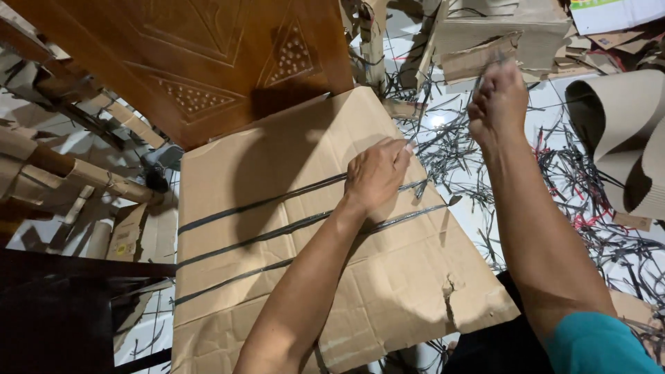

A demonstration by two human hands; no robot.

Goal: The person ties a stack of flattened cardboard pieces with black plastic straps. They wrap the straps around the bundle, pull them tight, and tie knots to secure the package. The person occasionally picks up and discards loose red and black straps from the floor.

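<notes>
A large flat sheet of brown cardboard (277,159) lies in front of me with three dark plastic straps (263,235) running across it. My left hand (377,173) rests on the sheet near its right edge, fingers pinched on a thin grey strap there. My right hand (497,100) is raised beyond the sheet's edge, fist closed around the far end of that thin strap (415,131), which stretches between both hands. My right arm wears a teal sleeve (599,346).
A carved wooden door panel (194,62) stands behind the sheet. Rolled and folded cardboard (623,131) is at the right, cardboard boxes (499,34) at the top. Several loose dark straps (575,187) litter the white tiled floor. Cardboard tubes (83,173) lie left.
</notes>
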